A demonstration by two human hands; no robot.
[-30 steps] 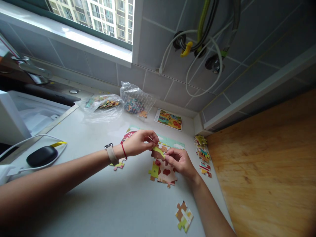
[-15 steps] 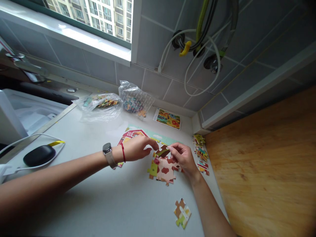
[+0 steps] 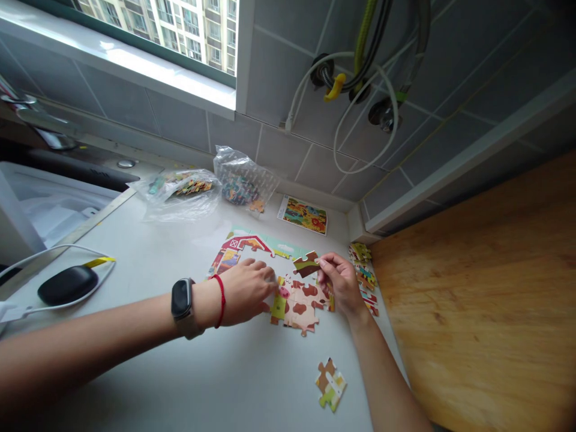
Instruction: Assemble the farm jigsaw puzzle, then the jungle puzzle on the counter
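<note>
One brown-and-green jigsaw piece [image 3: 305, 264] is in your right hand [image 3: 341, 277], the grip clamped on one edge, likely to leave its outline free. Your left hand [image 3: 248, 292], digits apart, lies at eight o'clock from it, beside the one cow section [image 3: 300, 306], which sits at six. The one barn section [image 3: 228, 243] is at ten, one picture card [image 3: 304, 215] at twelve, two plastic bags [image 3: 180, 191] around ten to eleven, probably keeping their pieces separate.

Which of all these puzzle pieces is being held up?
The brown piece with a green stripe, tilted in the right hand; the joined cow pieces lie flat on the counter.
</note>
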